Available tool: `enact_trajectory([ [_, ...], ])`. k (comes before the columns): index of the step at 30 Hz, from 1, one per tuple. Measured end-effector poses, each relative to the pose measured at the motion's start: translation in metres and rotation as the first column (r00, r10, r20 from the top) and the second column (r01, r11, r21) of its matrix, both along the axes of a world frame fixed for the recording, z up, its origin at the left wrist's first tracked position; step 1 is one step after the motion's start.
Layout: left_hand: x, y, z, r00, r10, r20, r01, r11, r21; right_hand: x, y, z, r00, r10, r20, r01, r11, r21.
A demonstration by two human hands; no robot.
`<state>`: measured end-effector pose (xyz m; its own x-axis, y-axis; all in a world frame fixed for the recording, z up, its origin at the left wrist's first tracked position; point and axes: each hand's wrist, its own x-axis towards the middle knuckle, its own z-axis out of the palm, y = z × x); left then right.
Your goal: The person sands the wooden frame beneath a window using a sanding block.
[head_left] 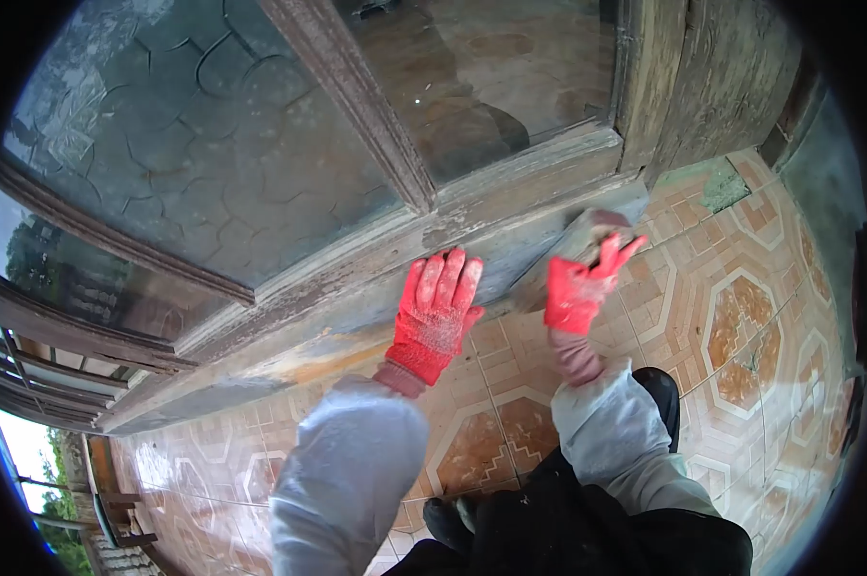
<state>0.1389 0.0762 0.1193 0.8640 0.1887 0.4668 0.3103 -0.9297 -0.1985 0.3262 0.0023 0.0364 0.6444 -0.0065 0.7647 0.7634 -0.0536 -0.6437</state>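
Observation:
My left hand (435, 312), in a red glove dusted pale on the fingers, lies with its fingers stretched out on the low wooden sill (357, 276) of a glazed frame. To its right, my right hand (582, 283), also in a red glove, is at the sill's right end and smeared by motion. It grips a blurred, block-shaped thing (604, 223), brownish on top, against the wood; its exact kind cannot be made out. One or two fingers of that hand stick out to the right. The sill's wood is worn, with grey and orange-brown patches on its face.
Large glass panes (241, 144) in weathered wooden bars rise before me. Patterned tiles (741, 326) cover the floor, with a greenish patch (724, 185) at the upper right. A greyish wall (822, 192) stands at the right. My dark shoe (659, 394) is near my right sleeve.

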Motion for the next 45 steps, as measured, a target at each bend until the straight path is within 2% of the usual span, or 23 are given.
enact_trajectory([
  [2,0.012,0.005,-0.013,0.995,0.053,0.087,-0.049,0.998,-0.046,0.052,-0.016,0.007,0.936,-0.11,-0.334,0.09,0.993,-0.076],
  [3,0.014,0.007,-0.018,0.991,0.043,0.13,-0.043,0.999,-0.007,0.075,-0.02,-0.002,0.936,-0.118,-0.33,0.096,0.992,-0.084],
  [5,0.018,0.009,-0.028,0.984,0.043,0.175,-0.048,0.999,0.022,0.1,-0.021,-0.007,0.808,0.039,-0.588,0.113,0.969,0.219],
  [6,0.022,0.011,-0.033,0.966,0.032,0.258,-0.046,0.998,0.048,0.097,-0.018,-0.017,0.811,0.041,-0.584,0.105,0.971,0.214],
  [7,0.025,0.014,-0.035,0.941,0.019,0.337,-0.047,0.996,0.077,0.074,-0.011,-0.008,0.856,-0.106,-0.505,0.169,0.982,0.079],
  [10,0.026,0.012,-0.038,0.928,0.022,0.372,-0.058,0.995,0.087,0.009,0.005,-0.008,0.897,-0.426,-0.113,0.393,0.889,-0.236],
  [11,0.028,0.012,-0.037,0.93,0.023,0.366,-0.057,0.995,0.084,-0.014,0.004,0.023,0.959,-0.277,-0.053,0.264,0.948,-0.176],
  [14,0.025,0.013,-0.032,0.924,-0.006,0.383,-0.017,0.998,0.056,0.0,0.001,0.007,0.991,-0.088,-0.103,0.081,0.994,-0.074],
  [17,0.023,0.011,-0.029,0.941,0.016,0.337,-0.013,1.0,-0.012,0.073,-0.002,-0.008,0.971,-0.237,0.024,0.236,0.971,0.02],
  [18,0.02,0.01,-0.029,0.946,0.011,0.325,-0.012,1.0,0.003,0.095,-0.003,-0.023,0.963,-0.158,-0.219,0.207,0.952,0.225],
  [20,0.014,0.007,-0.026,0.95,0.011,0.313,-0.018,1.0,0.021,0.095,0.001,-0.026,0.903,-0.013,-0.429,0.213,0.881,0.423],
  [22,0.008,0.003,-0.02,0.922,0.007,0.386,0.03,0.996,-0.09,0.068,0.008,-0.029,0.988,-0.124,-0.089,0.135,0.984,0.12],
  [24,0.002,-0.012,-0.007,0.915,0.056,0.4,0.0,0.99,-0.139,0.02,0.007,-0.024,0.956,-0.111,0.271,0.172,0.962,-0.212],
  [26,-0.005,-0.028,0.013,0.901,0.093,0.423,-0.02,0.985,-0.174,-0.036,0.007,-0.02,0.936,0.223,0.272,-0.126,0.934,-0.334],
  [28,-0.031,-0.043,0.035,0.944,0.05,0.326,0.039,0.964,-0.261,-0.056,0.007,-0.014,0.852,0.508,0.126,-0.471,0.85,-0.237],
  [29,-0.053,-0.051,0.049,0.963,0.035,0.265,0.039,0.962,-0.269,-0.047,0.001,-0.006,0.787,0.499,0.363,-0.354,0.847,-0.396],
  [30,-0.082,-0.061,0.063,0.979,0.025,0.204,0.035,0.958,-0.285,-0.034,-0.003,-0.007,0.765,0.495,0.413,-0.31,0.844,-0.438],
  [32,-0.142,-0.089,0.08,0.974,0.182,0.134,-0.133,0.941,-0.311,-0.008,-0.011,-0.009,0.706,0.49,0.511,-0.217,0.837,-0.503],
  [35,-0.223,-0.149,0.072,0.817,0.561,0.131,-0.487,0.794,-0.365,-0.006,-0.008,-0.005,0.762,0.186,0.62,0.067,0.93,-0.361],
  [38,-0.236,-0.18,0.042,0.592,0.778,0.211,-0.627,0.609,-0.485,-0.07,0.016,-0.021,0.881,0.067,0.468,0.033,0.979,-0.203],
  [40,-0.209,-0.18,0.019,0.568,0.745,0.351,-0.404,0.623,-0.669,-0.135,0.036,-0.023,0.736,0.259,0.626,0.007,0.921,-0.391],
  [42,-0.175,-0.183,0.031,0.642,0.703,0.308,-0.341,0.621,-0.706,-0.195,0.051,-0.002,0.573,0.468,0.672,-0.031,0.832,-0.553],
  [45,-0.166,-0.181,0.041,0.692,0.646,0.322,-0.273,0.647,-0.712,-0.204,0.054,0.023,0.447,0.602,0.661,-0.081,0.763,-0.641],
])
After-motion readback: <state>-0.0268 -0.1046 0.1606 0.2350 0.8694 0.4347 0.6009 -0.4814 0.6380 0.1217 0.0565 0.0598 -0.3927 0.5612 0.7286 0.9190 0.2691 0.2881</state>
